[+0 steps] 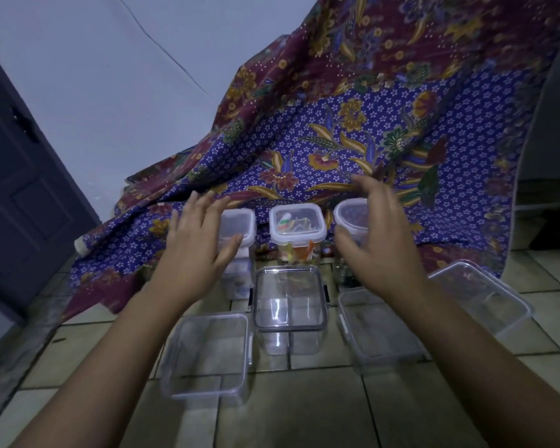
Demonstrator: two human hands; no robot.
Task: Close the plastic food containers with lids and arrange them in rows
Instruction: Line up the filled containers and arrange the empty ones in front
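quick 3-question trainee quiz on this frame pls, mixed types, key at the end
1. True or false: the left hand is closed around a lid.
2. Which back-row container shows colourful contents through its lid? A) left container B) middle container C) right container
3. Fill in: behind the containers, a patterned ____ is draped down onto the tiled floor.

Key
1. False: both it and the right hand are spread open above the back row.
2. B
3. cloth
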